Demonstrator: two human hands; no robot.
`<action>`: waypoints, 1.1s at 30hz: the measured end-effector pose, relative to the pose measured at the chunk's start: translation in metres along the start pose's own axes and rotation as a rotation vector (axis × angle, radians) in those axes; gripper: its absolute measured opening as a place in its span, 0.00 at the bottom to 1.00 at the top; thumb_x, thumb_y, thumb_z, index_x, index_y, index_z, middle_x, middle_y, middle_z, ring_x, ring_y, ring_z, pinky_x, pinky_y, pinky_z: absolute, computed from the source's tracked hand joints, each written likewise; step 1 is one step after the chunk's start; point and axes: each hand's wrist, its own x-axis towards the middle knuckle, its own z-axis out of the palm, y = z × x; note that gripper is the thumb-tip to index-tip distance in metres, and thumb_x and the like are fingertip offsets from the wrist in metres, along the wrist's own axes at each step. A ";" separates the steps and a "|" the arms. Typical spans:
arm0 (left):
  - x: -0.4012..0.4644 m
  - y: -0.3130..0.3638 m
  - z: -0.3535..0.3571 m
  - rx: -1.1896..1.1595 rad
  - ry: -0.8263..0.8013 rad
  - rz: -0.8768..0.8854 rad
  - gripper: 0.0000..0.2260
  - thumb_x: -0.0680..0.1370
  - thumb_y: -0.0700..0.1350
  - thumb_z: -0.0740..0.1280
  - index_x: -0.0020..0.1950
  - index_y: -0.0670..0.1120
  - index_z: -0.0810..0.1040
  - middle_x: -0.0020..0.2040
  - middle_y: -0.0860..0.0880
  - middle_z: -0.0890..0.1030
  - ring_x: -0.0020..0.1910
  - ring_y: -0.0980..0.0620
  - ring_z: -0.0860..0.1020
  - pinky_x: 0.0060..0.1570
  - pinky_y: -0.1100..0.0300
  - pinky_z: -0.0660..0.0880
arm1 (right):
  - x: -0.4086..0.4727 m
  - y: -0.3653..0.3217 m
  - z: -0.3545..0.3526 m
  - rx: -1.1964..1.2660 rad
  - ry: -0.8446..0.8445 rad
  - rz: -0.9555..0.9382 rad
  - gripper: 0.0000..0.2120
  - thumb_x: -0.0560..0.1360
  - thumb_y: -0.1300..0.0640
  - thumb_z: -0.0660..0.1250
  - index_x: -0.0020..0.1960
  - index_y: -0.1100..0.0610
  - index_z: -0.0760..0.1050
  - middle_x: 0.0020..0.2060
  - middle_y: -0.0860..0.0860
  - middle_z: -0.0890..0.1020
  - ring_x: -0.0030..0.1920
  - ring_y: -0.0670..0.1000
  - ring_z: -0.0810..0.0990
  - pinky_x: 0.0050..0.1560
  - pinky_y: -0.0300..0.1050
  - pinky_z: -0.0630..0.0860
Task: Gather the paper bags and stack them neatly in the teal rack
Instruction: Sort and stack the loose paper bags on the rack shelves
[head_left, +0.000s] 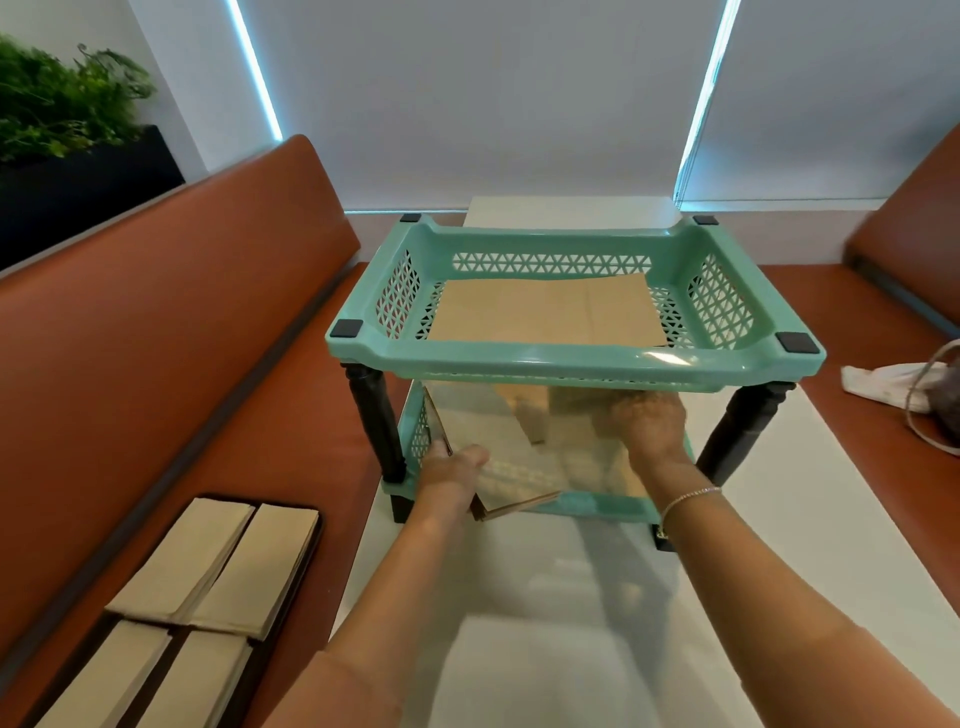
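Both hands reach into the teal rack's (571, 358) lower tier on the white worktop (571, 623): left hand (452, 467) grips the paper bags (519, 457) at their near edge, right hand (649, 426) lies flat on them; another bag (545, 312) fills the top tier

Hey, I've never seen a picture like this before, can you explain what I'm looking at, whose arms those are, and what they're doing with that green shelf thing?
No machine here: a person wears a camera on the head, looking down at their own arms. On the white table stands a two-level teal rack. A brown paper bag already lies flat in its top tray. The left hand and right hand hold a stack of paper bags in the lower tray; blur hides the exact grip. Pale paper bags wait on a dark tray on the bench at left.
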 end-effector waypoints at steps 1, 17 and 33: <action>-0.002 0.001 0.001 0.020 0.003 0.011 0.20 0.78 0.41 0.64 0.69 0.46 0.68 0.53 0.49 0.77 0.47 0.48 0.77 0.44 0.58 0.74 | -0.006 -0.001 0.006 0.050 -0.020 0.008 0.14 0.78 0.67 0.57 0.60 0.74 0.71 0.52 0.67 0.77 0.51 0.61 0.77 0.54 0.54 0.73; -0.003 -0.002 0.000 0.145 -0.049 0.023 0.32 0.77 0.54 0.64 0.76 0.45 0.56 0.73 0.44 0.64 0.69 0.43 0.67 0.67 0.50 0.67 | -0.037 0.005 0.057 -0.152 -0.210 0.001 0.22 0.72 0.45 0.69 0.61 0.55 0.73 0.49 0.54 0.81 0.50 0.55 0.80 0.54 0.51 0.78; 0.013 -0.004 -0.011 0.105 0.013 -0.051 0.25 0.78 0.49 0.64 0.73 0.45 0.62 0.66 0.42 0.73 0.61 0.42 0.75 0.59 0.48 0.74 | 0.041 0.052 0.049 -0.708 -0.142 0.235 0.29 0.62 0.50 0.77 0.58 0.60 0.73 0.53 0.57 0.78 0.55 0.59 0.76 0.53 0.49 0.75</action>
